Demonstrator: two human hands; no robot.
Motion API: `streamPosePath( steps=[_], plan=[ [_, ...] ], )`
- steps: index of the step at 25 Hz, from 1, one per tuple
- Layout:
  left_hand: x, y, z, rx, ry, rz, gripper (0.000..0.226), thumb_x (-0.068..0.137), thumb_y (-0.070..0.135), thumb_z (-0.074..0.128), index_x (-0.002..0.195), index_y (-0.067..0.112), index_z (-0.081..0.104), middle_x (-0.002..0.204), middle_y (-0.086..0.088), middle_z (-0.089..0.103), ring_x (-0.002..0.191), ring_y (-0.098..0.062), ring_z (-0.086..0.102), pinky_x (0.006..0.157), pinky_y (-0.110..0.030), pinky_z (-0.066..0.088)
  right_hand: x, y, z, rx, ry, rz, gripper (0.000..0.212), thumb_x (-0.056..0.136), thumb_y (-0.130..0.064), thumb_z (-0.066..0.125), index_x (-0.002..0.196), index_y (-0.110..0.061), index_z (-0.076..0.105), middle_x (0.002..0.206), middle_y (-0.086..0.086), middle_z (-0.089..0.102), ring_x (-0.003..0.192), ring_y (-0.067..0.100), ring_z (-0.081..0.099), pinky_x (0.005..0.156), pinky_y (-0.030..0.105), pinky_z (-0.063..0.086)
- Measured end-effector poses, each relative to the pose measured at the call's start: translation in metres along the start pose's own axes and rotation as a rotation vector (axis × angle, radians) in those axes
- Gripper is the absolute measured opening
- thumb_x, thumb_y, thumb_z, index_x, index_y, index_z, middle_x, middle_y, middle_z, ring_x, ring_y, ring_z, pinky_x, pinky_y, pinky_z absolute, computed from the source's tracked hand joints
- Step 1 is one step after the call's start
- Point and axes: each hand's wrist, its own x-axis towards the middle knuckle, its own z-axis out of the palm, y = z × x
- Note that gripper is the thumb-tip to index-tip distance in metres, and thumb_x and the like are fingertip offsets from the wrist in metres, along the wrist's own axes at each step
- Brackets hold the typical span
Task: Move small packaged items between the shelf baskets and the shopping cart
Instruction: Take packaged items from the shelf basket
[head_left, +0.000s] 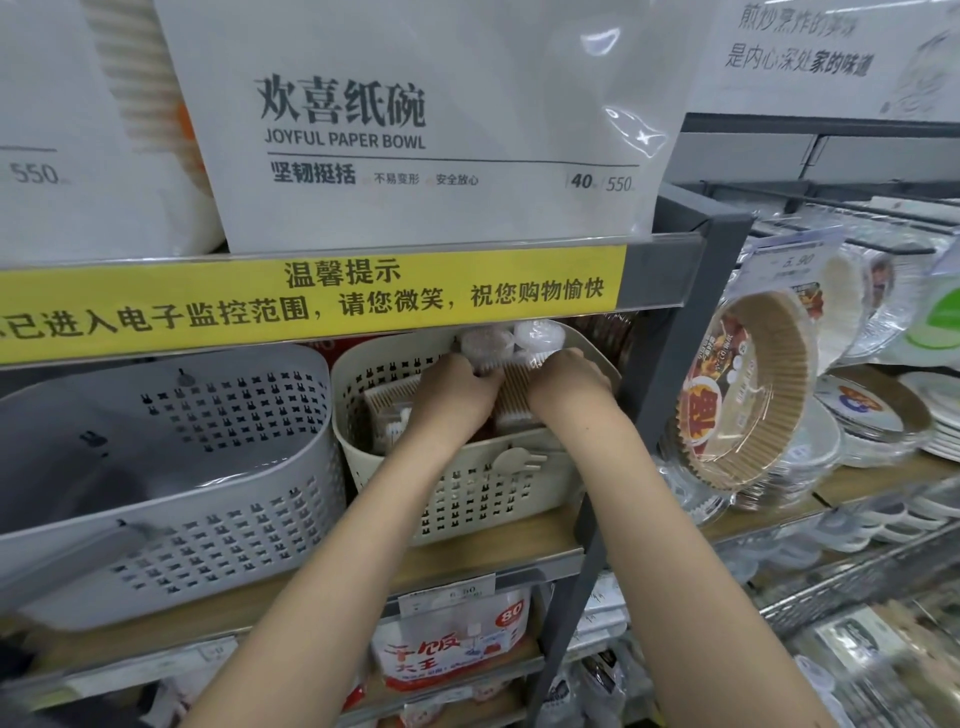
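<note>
Packets (511, 387) of thin wooden sticks, clear-wrapped, tan w/ white tips, lie inside cream basket (457, 493), with round clear-wrapped white packs (537, 335) at basket rear. Left hand (457, 389) and right hand (569, 376) reach into basket, fingers curled onto packets; exact grip cannot be told. Grey basket (171, 467) just left of cream basket.

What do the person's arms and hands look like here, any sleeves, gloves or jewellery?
Both forearms are bare, with no sleeve in frame. The left hand and right hand wear no gloves; no watch or bracelet shows on either wrist. Fingers are partly hidden, so rings cannot be ruled out.
</note>
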Motion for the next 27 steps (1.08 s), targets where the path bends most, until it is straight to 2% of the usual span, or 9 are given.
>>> streamPosePath(
  steps=[3, 6, 9, 12, 15, 17, 22, 25, 27],
  plan=[
    [0.001, -0.001, -0.001, -0.020, -0.014, 0.019, 0.048, 0.089, 0.032, 0.061, 0.050, 0.015, 0.038, 0.046, 0.000, 0.033, 0.044, -0.015, 0.032, 0.046, -0.030, 0.018, 0.000, -0.002, -0.007, 0.001, 0.011, -0.018, 0.037, 0.093, -0.009, 0.042, 0.128, -0.001, 0.047, 0.136, 0.015, 0.046, 0.125, 0.031, 0.046, 0.088, 0.032, 0.042],
    [0.008, -0.008, 0.003, -0.103, -0.055, 0.028, 0.050, 0.084, 0.035, 0.068, 0.048, 0.010, 0.043, 0.044, -0.002, 0.036, 0.045, -0.017, 0.034, 0.050, -0.029, 0.022, -0.003, 0.001, -0.006, 0.024, 0.078, -0.026, 0.037, 0.092, -0.009, 0.045, 0.128, 0.000, 0.047, 0.133, 0.017, 0.049, 0.123, 0.032, 0.047, 0.084, 0.032, 0.042],
    [0.012, -0.013, 0.006, -0.315, -0.127, 0.000, 0.045, 0.081, 0.032, 0.073, 0.073, -0.011, 0.061, 0.062, -0.014, 0.050, 0.058, -0.020, 0.050, 0.064, -0.043, 0.052, -0.002, 0.000, 0.000, 0.074, 0.066, 0.012, 0.041, 0.091, -0.009, 0.047, 0.130, 0.001, 0.044, 0.131, 0.019, 0.049, 0.120, 0.032, 0.049, 0.075, 0.030, 0.041],
    [0.010, -0.014, 0.005, -0.436, -0.218, -0.056, 0.026, 0.085, 0.014, 0.069, 0.092, -0.011, 0.063, 0.076, -0.017, 0.052, 0.058, -0.021, 0.055, 0.072, -0.044, 0.056, -0.006, 0.001, -0.002, 0.091, 0.045, 0.018, 0.041, 0.092, -0.007, 0.044, 0.131, 0.002, 0.040, 0.133, 0.018, 0.044, 0.122, 0.031, 0.045, 0.072, 0.030, 0.041],
    [0.011, -0.014, 0.005, -0.322, -0.172, -0.023, 0.034, 0.080, 0.020, 0.074, 0.082, -0.011, 0.063, 0.067, -0.020, 0.055, 0.060, -0.028, 0.060, 0.076, -0.052, 0.054, -0.011, 0.005, 0.001, 0.044, 0.124, -0.072, 0.035, 0.095, -0.005, 0.041, 0.129, 0.002, 0.040, 0.134, 0.017, 0.041, 0.126, 0.029, 0.039, 0.097, 0.031, 0.037],
    [0.011, -0.013, 0.006, -0.193, -0.117, 0.005, 0.043, 0.077, 0.030, 0.077, 0.076, -0.010, 0.064, 0.068, -0.027, 0.062, 0.062, -0.035, 0.064, 0.074, -0.051, 0.054, -0.017, 0.007, 0.006, 0.032, 0.203, -0.125, 0.029, 0.094, -0.002, 0.039, 0.122, 0.001, 0.045, 0.130, 0.016, 0.044, 0.123, 0.029, 0.039, 0.098, 0.030, 0.035],
    [0.000, -0.007, 0.003, -0.163, -0.053, 0.028, 0.040, 0.075, 0.035, 0.077, 0.074, -0.004, 0.068, 0.066, -0.018, 0.068, 0.066, -0.037, 0.067, 0.070, -0.046, 0.055, -0.023, 0.014, 0.026, 0.227, 0.375, -0.143, 0.016, 0.091, 0.000, 0.042, 0.101, 0.001, 0.055, 0.123, 0.016, 0.045, 0.114, 0.031, 0.042, 0.083, 0.030, 0.036],
    [-0.012, -0.006, -0.001, -0.147, 0.034, 0.068, 0.025, 0.078, 0.029, 0.074, 0.089, 0.006, 0.071, 0.085, -0.010, 0.072, 0.076, -0.029, 0.068, 0.076, -0.043, 0.056, -0.030, 0.022, 0.037, 0.256, 0.534, -0.312, 0.017, 0.087, -0.003, 0.050, 0.100, 0.003, 0.060, 0.122, 0.015, 0.052, 0.111, 0.033, 0.047, 0.082, 0.036, 0.044],
    [-0.018, -0.009, -0.005, -0.125, 0.079, 0.107, 0.020, 0.082, 0.022, 0.070, 0.099, 0.012, 0.071, 0.095, -0.002, 0.072, 0.085, -0.018, 0.067, 0.082, -0.037, 0.054, -0.041, 0.029, 0.045, 0.219, 0.636, -0.404, 0.013, 0.083, -0.006, 0.056, 0.091, 0.002, 0.063, 0.107, 0.016, 0.060, 0.094, 0.035, 0.057, 0.066, 0.036, 0.050]
  ],
)
